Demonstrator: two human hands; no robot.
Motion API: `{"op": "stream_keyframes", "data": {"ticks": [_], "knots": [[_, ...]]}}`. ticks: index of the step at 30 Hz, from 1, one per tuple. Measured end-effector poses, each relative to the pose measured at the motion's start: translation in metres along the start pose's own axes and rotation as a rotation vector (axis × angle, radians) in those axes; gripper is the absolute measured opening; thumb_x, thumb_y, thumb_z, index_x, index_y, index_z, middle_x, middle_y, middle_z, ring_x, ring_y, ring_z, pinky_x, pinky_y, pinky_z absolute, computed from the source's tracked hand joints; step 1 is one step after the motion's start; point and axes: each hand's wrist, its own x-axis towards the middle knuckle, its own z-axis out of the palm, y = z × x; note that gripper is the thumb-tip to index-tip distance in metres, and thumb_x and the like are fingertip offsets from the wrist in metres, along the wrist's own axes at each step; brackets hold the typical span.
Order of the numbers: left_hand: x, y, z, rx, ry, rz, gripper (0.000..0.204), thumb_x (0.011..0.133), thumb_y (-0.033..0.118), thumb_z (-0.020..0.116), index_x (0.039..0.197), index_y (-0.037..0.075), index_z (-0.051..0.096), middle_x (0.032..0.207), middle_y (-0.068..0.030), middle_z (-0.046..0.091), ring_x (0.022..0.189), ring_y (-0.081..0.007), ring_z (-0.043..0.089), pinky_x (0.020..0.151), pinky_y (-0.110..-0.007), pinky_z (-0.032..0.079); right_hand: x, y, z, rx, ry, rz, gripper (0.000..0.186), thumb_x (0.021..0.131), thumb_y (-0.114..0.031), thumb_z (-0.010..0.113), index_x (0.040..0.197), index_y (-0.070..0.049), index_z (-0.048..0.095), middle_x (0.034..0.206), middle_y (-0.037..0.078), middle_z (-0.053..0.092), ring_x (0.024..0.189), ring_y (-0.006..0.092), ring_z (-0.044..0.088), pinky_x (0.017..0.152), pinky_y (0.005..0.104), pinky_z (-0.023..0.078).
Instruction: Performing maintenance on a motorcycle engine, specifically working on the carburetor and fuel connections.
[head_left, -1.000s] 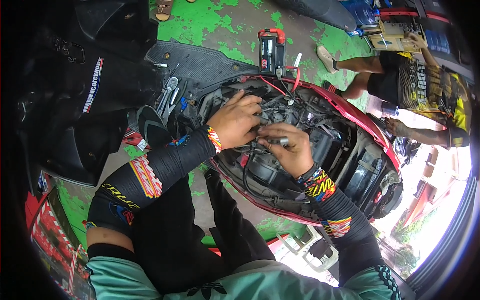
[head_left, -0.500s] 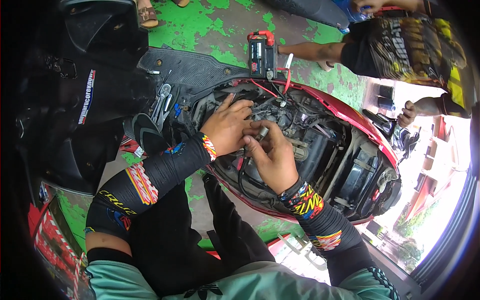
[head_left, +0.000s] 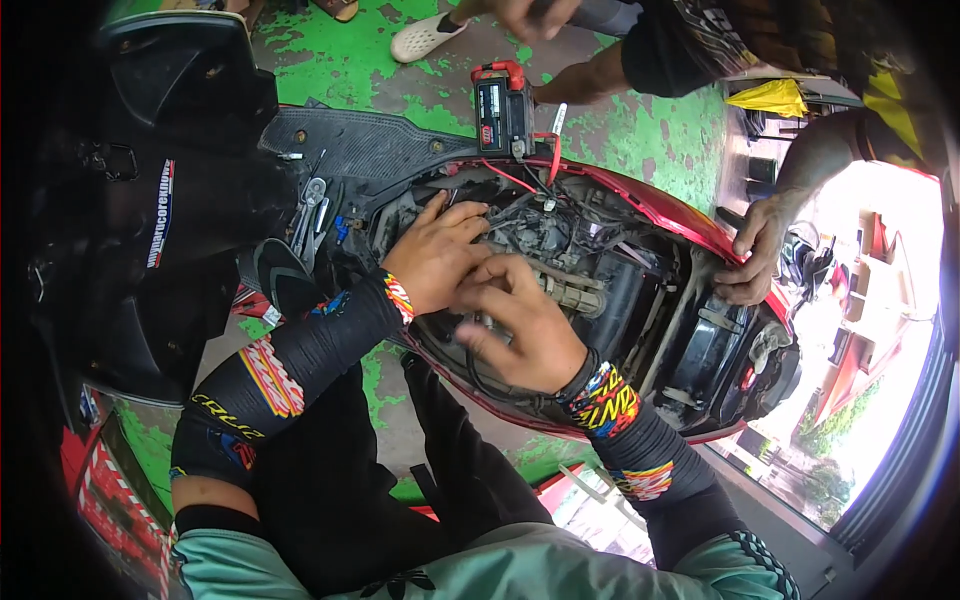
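My left hand (head_left: 440,262) lies over the front of the open scooter engine bay (head_left: 600,290), its fingers stretched out and slightly apart; its thumb is hidden. Close against it, my right hand (head_left: 525,330) is curled, thumb and fingertips smeared by motion. A greyish glint shows between that thumb and forefinger, too blurred to name. Beneath both hands are hoses, wiring and metal engine parts. Along the far side of the bay runs a red body panel (head_left: 660,205). A battery (head_left: 503,112) with red and black cables stands beyond it.
A ratchet and wrenches (head_left: 310,210) lie on the black footboard (head_left: 370,140). The black front shield (head_left: 150,220) fills the left. At the far right, a co-worker's hand (head_left: 755,255) grips the red panel; their other hand (head_left: 530,15) is at the top.
My right hand has shifted left and its fingers have moved; the metal cylinder seen in them before is now blurred or hidden. The co-worker's hand has come onto the red panel.
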Motion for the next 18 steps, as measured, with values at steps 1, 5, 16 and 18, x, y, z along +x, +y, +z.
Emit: {"op": "stream_keyframes", "data": {"ticks": [1,5,16,18], "knots": [[0.001,0.002,0.000,-0.001,0.000,0.003,0.038,0.077,0.023,0.075,0.112,0.008,0.072,0.134,-0.0118,0.059,0.145,-0.0317,0.042,0.123,-0.061,0.024,-0.005,0.008,0.003,0.041,0.063,-0.003,0.027,0.091,-0.001,0.066,0.118,-0.002,0.064,0.110,0.015,0.061,0.111,0.0323,0.063,0.091,0.0414,0.054],[0.001,0.003,0.000,0.006,0.021,-0.011,0.039,0.076,0.025,0.076,0.111,0.008,0.074,0.132,-0.0117,0.060,0.144,-0.0315,0.043,0.122,-0.061,0.026,-0.010,0.019,0.014,0.981,0.259,0.553,0.024,0.100,-0.003,0.061,0.124,-0.001,0.059,0.108,0.015,0.065,0.099,0.0275,0.066,0.089,0.0349,0.053],[0.001,-0.002,0.004,0.010,0.009,0.003,0.045,0.074,0.025,0.078,0.115,0.007,0.072,0.137,-0.0112,0.058,0.146,-0.0313,0.041,0.122,-0.060,0.026,-0.010,0.012,0.036,0.615,0.344,0.257,0.020,0.099,-0.001,0.065,0.119,-0.002,0.060,0.107,0.010,0.061,0.087,0.0155,0.063,0.078,0.0290,0.053],[0.002,-0.001,0.003,0.017,-0.008,-0.004,0.045,0.074,0.027,0.078,0.114,0.008,0.072,0.137,-0.0115,0.058,0.146,-0.0312,0.041,0.122,-0.059,0.027,-0.007,0.019,0.035,0.758,0.350,0.320,0.022,0.100,-0.001,0.064,0.121,-0.003,0.059,0.108,0.008,0.060,0.085,0.0132,0.061,0.074,0.0270,0.052]]}}
